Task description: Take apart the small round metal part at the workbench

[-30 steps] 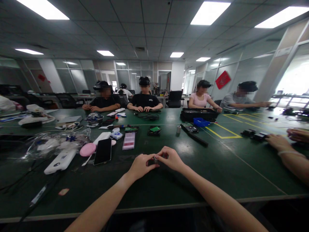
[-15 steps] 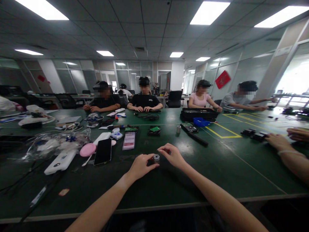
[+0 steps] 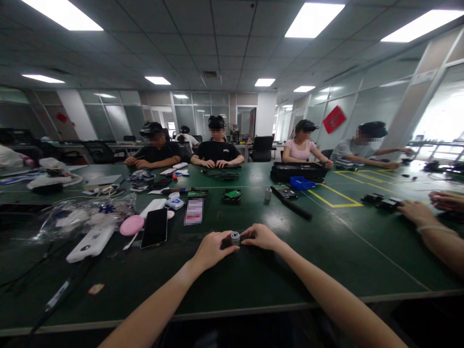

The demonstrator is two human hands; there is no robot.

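A small grey cylindrical metal part (image 3: 235, 237) is seen standing on the dark green surface (image 3: 326, 251), directly in front of the person and between both hands. It is pinched from the left by the fingers of the left hand (image 3: 210, 250), whose fingertips are closed against its side. The right hand (image 3: 261, 236) is laid just beside the part on the other side, with its fingertips at or against the part's edge; whether these fingers actually grip it cannot be told.

To the left of the hands, a black smartphone (image 3: 154, 227) is laid flat on the surface, with a round pink disc (image 3: 132, 224) just beside it and a white oblong device (image 3: 90, 243) further left. A small pink-and-white printed card (image 3: 194, 211) is placed beyond the phone. Further back, a green circuit board in a black frame (image 3: 232, 195), a small silver canister (image 3: 268, 194) and a blue plastic tray (image 3: 302, 183) are set apart from one another. At the right edge, a co-worker's hand (image 3: 416, 211) is rested near small black parts (image 3: 380, 200). Several seated people are visible along the far side of the surface.
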